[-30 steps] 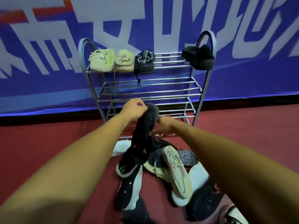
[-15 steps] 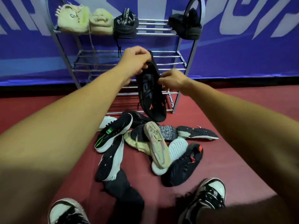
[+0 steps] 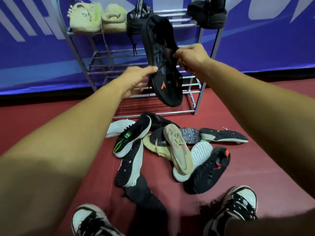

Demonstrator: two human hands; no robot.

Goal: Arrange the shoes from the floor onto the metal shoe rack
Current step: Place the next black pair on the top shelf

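Black knit shoe [image 3: 162, 62] lifted higher; left hand [image 3: 136, 79], right hand [image 3: 190, 57] grips clamped on it.

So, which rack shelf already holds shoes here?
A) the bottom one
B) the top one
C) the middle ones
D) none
B: the cream shoes and black shoes sit on the top shelf of the metal rack; the lower rails show none.

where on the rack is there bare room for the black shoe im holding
Top shelf: a bare gap between the black slipper and the dark pair at the right end; its left end is crowded by two cream slippers. The lower tiers look bare where visible, partly hidden behind the held black shoe.
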